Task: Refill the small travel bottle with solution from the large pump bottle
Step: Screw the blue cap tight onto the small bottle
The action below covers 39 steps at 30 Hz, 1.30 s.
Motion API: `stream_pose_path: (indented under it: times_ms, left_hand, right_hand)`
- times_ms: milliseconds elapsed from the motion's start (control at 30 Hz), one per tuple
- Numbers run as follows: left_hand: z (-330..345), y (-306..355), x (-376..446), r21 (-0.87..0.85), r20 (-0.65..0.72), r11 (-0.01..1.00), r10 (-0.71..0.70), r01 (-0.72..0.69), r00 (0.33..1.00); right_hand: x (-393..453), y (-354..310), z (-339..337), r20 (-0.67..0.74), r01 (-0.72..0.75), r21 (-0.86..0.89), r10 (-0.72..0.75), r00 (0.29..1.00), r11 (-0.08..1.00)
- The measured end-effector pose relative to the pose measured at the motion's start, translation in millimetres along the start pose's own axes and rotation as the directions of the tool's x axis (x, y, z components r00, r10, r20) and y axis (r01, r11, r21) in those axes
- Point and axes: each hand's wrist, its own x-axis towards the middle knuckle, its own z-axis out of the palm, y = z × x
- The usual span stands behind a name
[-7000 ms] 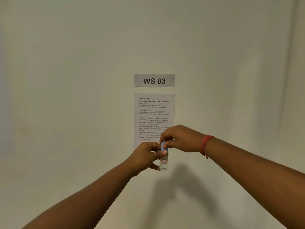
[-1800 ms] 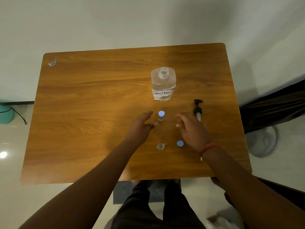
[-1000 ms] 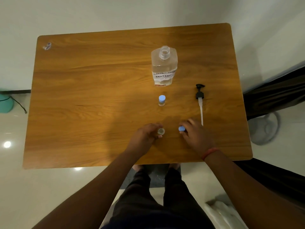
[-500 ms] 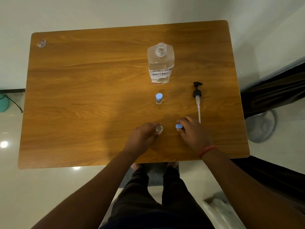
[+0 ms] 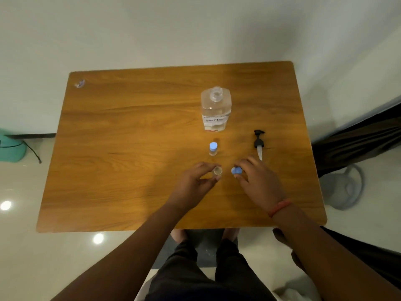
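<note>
L hand grips open travel bottle; R hand pinches blue cap. Risk: cap cross-threaded, bottle tips, solution spills.

The counter is warm honey-brown wood with darker grain streaks running across it. On it the large bottle is clear, with a white label lettered in dark ink and a touch of red at its foot. The pump head is black with a pale, translucent tube. One small bottle is clear under a light blue cap; a second blue cap shows at the right hand, whose wrist carries an orange-red band. The wall is off-white, the floor pale and glossy.
</note>
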Motion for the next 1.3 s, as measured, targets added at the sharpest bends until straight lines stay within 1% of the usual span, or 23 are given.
stream_pose_path:
  times_ms: [100, 233, 300, 400, 433, 500, 600, 767, 1000, 1100, 1300]
  left_hand:
    - [-8.6, 25.1, 3.0, -0.010, -0.017, 0.999, 0.048, -0.048, 0.999]
    - [-23.0, 61.3, 9.7, -0.075, -0.058, 0.995, 0.058, -0.062, 0.997]
    - [-33.8, 84.1, 12.6, -0.059, -0.069, 0.992, 0.105, -0.110, 0.992]
    - [-52.1, 119.9, 21.5, -0.044, -0.055, 0.989, 0.138, -0.141, 0.989]
    - [-58.7, 133.4, 23.8, -0.035, -0.050, 0.988, 0.151, -0.152, 0.987]
    - [-71.8, 161.2, 30.8, -0.071, -0.031, 0.986, 0.151, -0.153, 0.988]
    - [-91.7, 212.3, 36.1, -0.112, -0.014, 0.978, 0.174, -0.174, 0.985]
    - [-121.4, 297.3, 44.8, -0.185, -0.030, 0.956, 0.226, -0.228, 0.974]
    - [-164.6, 402.9, 51.9, -0.123, -0.058, 0.927, 0.349, -0.354, 0.935]
    - [-179.2, 433.1, 54.7, -0.100, -0.068, 0.924, 0.364, -0.370, 0.929]
    - [-211.3, 483.6, 63.9, -0.050, -0.078, 0.921, 0.383, -0.387, 0.921]
  right_hand:
    - [2.4, -10.8, -28.6, -0.027, 0.025, -0.037, -0.026, 0.999, 0.999]
    - [14.1, -21.6, -79.7, -0.049, 0.048, -0.030, -0.049, 0.998, 0.998]
    - [18.6, -30.6, -113.0, -0.071, 0.059, -0.025, -0.061, 0.996, 0.998]
    - [23.8, -47.8, -165.1, -0.075, 0.093, -0.066, -0.098, 0.992, 0.994]
    - [24.7, -54.6, -183.1, -0.069, 0.113, -0.090, -0.119, 0.990, 0.990]
    - [29.8, -69.4, -218.6, -0.062, 0.154, -0.138, -0.164, 0.985, 0.978]
    - [36.1, -99.3, -273.1, -0.100, 0.212, -0.161, -0.229, 0.968, 0.964]
    - [39.5, -154.4, -349.9, -0.103, 0.282, -0.213, -0.309, 0.946, 0.935]
    - [36.8, -219.6, -447.2, -0.151, 0.318, -0.317, -0.378, 0.913, 0.893]
    - [38.1, -240.1, -478.1, -0.162, 0.320, -0.362, -0.397, 0.904, 0.876]
    - [40.0, -280.6, -537.5, -0.231, 0.279, -0.456, -0.416, 0.880, 0.845]
